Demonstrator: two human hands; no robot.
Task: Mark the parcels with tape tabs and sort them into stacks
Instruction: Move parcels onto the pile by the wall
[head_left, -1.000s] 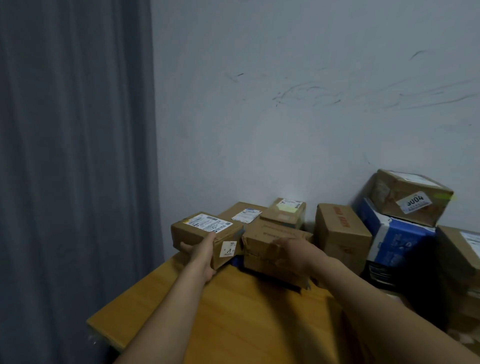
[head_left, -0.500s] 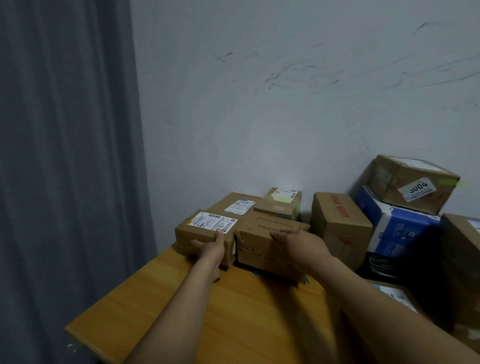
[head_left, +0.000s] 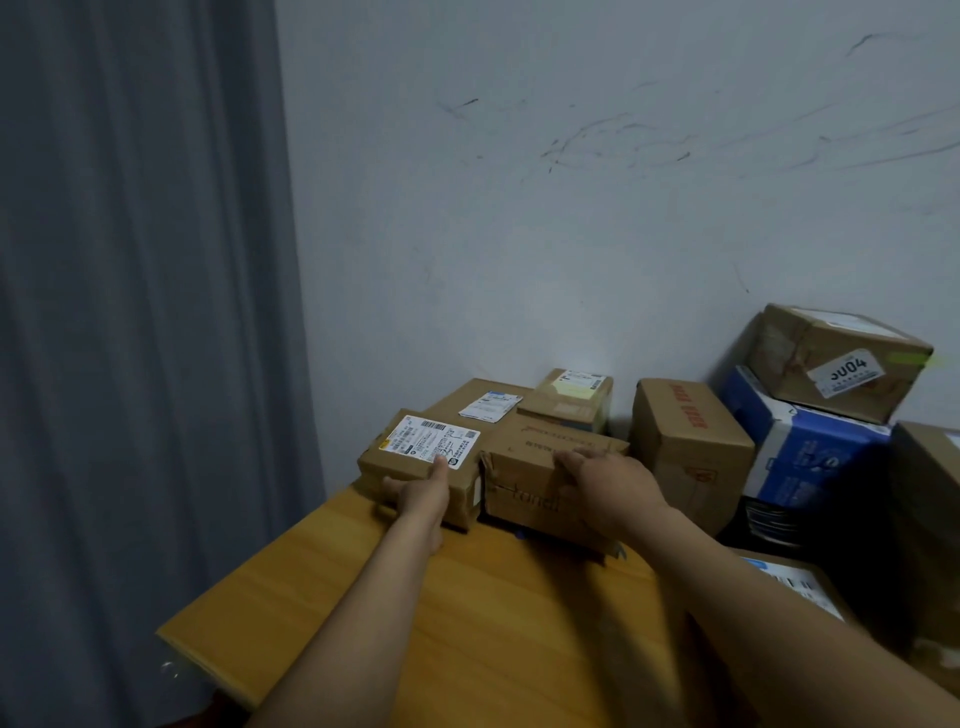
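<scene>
A small brown parcel (head_left: 415, 457) with a white shipping label sits at the far left corner of the wooden table (head_left: 467, 623). My left hand (head_left: 421, 493) grips its near side, thumb on the label. Right beside it stands a larger brown box (head_left: 524, 478) with torn tape. My right hand (head_left: 608, 480) is clamped over that box's top right edge. Behind them lie a flat labelled carton (head_left: 478, 400) and a small box (head_left: 571, 395) carrying a yellowish tab.
A brown box with red print (head_left: 685, 441) stands to the right. Past it, a blue and white box (head_left: 800, 447) carries a parcel marked 3004 (head_left: 836, 358). More cartons (head_left: 930, 509) crowd the right edge. A grey curtain (head_left: 140, 312) hangs left; the wall is close behind.
Both hands have pushed the two front parcels back and down onto the table against the rear boxes. The left parcel went from lifted to resting beside the larger box.
</scene>
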